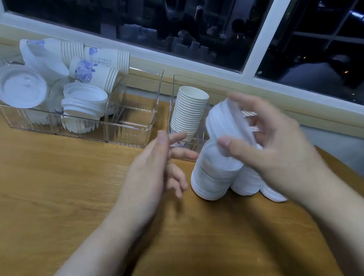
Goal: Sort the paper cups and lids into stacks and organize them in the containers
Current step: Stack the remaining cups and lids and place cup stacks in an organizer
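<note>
Leftmost, we are seeing a clear container [133,131] holding lid stacks [84,103] and flowered cups [92,72]. Our left hand [152,168] is hovering with its grip apart and holding nothing. A cup stack [188,112] is standing in the second container [177,82]. Our right hand [271,141] is gripping a tilted stack of lids [220,121] above lids on the desk [51,181].

The left hand [152,168] hovers with fingers loosely spread, while the right hand [275,143] curls its fingers in a grip.
</note>
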Demonstrator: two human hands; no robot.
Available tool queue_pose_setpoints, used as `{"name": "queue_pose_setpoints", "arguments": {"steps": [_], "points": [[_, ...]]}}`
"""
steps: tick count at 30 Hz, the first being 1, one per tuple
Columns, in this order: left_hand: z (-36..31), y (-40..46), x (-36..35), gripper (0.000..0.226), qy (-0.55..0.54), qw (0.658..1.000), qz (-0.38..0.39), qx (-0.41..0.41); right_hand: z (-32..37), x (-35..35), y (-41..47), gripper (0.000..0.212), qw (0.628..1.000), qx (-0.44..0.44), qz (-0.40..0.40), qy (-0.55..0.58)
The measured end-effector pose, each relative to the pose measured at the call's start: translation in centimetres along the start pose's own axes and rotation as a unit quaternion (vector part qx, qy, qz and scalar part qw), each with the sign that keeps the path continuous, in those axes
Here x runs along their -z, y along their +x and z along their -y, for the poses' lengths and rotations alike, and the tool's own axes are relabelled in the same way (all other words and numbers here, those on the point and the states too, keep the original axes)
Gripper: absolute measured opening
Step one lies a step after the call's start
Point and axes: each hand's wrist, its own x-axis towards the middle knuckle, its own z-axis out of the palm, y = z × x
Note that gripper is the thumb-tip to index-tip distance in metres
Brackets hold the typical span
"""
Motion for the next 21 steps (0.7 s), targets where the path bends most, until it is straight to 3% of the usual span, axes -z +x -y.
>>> {"name": "queue_pose_setpoints", "arguments": {"steps": [3,6,10,14,17,21], "points": [[0.7,0.3,0.7,0.021,0.097,0.990,-0.087,-0.047,-1.2,1.1,1.7,0.066,0.995,-0.030,0.018,-0.098],[1.2,0.7,0.9,0.012,0.166,0.980,-0.092,-0.058,-1.8,0.9,2.2,0.069,0.982,-0.037,0.071,-0.173],[2.2,1.4,1.2,0.051,0.319,0.947,0.004,-0.041,-2.5,0.1,1.8,0.074,0.965,-0.033,0.131,-0.225],[3.3,2.0,0.5,0.091,0.378,0.921,0.089,-0.002,-2.9,-0.7,1.2,0.076,0.956,-0.025,0.154,-0.249],[4.2,2.2,-0.4,0.084,0.352,0.928,0.122,-0.019,-2.8,-1.2,1.1,0.077,0.952,-0.027,0.166,-0.256],[5.0,2.5,-0.9,0.086,0.356,0.928,0.102,-0.035,-2.8,-1.6,1.0,0.079,0.954,-0.028,0.166,-0.249]]}}
